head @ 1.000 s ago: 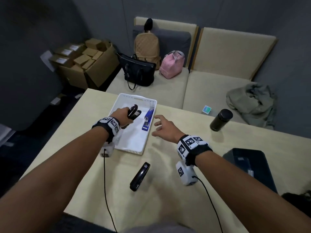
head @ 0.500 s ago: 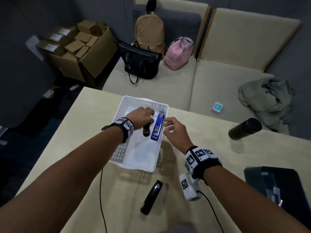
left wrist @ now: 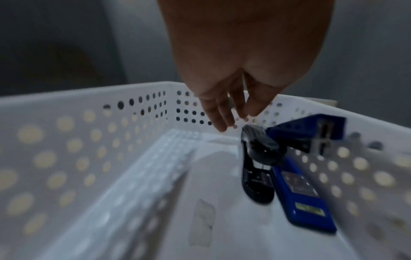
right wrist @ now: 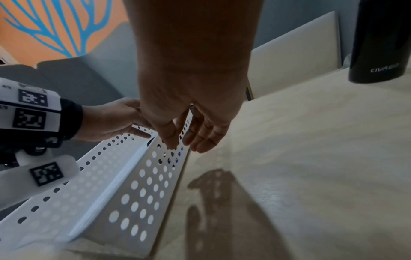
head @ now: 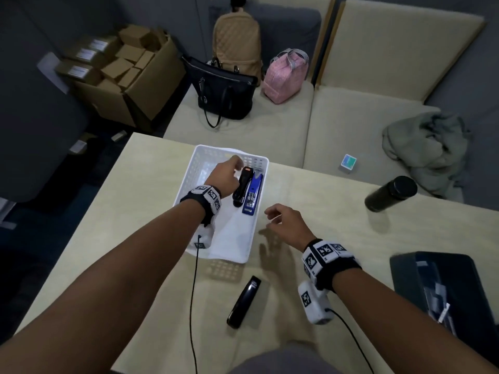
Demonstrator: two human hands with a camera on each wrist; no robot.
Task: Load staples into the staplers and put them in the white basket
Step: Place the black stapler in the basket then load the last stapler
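The white basket (head: 234,238) stands on the table with a black stapler (head: 242,188) and a blue stapler (head: 252,195) lying side by side against its right wall. My left hand (head: 228,172) hovers just left of the black stapler, fingers loose and empty. In the left wrist view the left hand's fingertips (left wrist: 222,125) hang a little above the black stapler (left wrist: 255,168) and the blue stapler (left wrist: 299,186). My right hand (head: 280,218) floats open over the table, right of the basket (right wrist: 138,193). A second black stapler (head: 244,300) lies on the table in front of the basket.
A black bottle (head: 390,193) stands at the table's far right. A black box (head: 442,290) sits at the right near edge. Behind the table is a sofa with bags (head: 226,90) and a jacket (head: 426,141). Wrist-camera cables trail over the table.
My left hand has laid the black stapler in the basket beside the blue one and let go. My right hand has drawn back from the blue stapler toward me.
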